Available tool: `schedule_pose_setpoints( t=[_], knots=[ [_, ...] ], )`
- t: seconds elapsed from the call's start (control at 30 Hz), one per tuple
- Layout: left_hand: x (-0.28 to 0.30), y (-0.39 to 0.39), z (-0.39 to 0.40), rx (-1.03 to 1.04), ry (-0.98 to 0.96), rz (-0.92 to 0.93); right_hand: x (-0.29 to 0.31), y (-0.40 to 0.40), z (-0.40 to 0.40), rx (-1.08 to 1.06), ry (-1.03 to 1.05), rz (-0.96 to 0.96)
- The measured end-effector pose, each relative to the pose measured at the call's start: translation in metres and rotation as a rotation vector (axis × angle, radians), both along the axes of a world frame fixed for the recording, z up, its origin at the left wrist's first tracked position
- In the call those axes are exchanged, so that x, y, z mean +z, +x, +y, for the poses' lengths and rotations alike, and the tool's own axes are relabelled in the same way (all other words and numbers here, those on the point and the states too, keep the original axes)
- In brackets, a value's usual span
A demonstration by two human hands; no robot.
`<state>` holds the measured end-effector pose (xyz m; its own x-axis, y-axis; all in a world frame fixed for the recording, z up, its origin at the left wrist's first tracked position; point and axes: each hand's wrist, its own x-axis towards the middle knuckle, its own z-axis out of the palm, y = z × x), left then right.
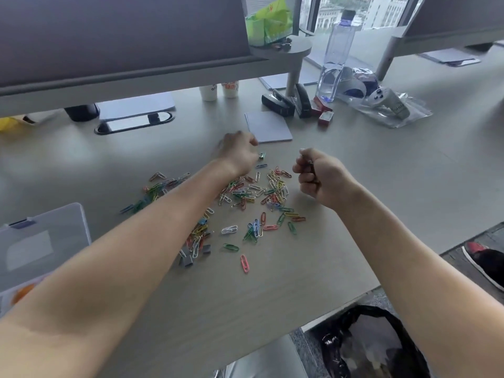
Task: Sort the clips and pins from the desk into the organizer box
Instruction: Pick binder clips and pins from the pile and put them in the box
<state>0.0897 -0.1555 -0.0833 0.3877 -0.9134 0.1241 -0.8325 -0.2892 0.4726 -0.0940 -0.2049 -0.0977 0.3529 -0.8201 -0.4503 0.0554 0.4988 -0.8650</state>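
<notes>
In the middle of the bench (341, 165) there's a big scatter of colored paper clips (245, 197) (red, green, blue, yellow, white, way too many to count), plus a few small grey binder clips (188, 257) at about 7 o'clock of the pile. Two hands: the left hand (240, 151) sits at the pile's 12 o'clock edge, fingers curled right beside a small clip (261, 156), can't tell if it's actually gripping it. The right hand (316, 174) is clenched around something dark at 2 o'clock. The clear organizer box (41, 241) sits closed at 9 o'clock, the left forearm partly covering it. Farther back: one notepad (268, 126), two staplers (286, 102), one water bottle (336, 55), two paper cups (219, 90).
</notes>
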Motion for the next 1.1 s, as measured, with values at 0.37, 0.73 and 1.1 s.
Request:
schedule_pose_setpoints(
  t=[0.37, 0.73, 1.1],
  knots=[
    [-0.012, 0.0, -0.023, -0.093, 0.054, -0.123, -0.005, 0.002, 0.002, 0.007, 0.018, -0.014],
    [0.019, -0.012, 0.028, 0.274, -0.285, 0.741, 0.008, 0.003, 0.036, 0.023, 0.054, -0.134],
    [0.027, -0.024, 0.183, 0.429, -0.519, 1.682, 0.016, 0.025, 0.119, 0.144, -0.058, -0.084]
  ],
)
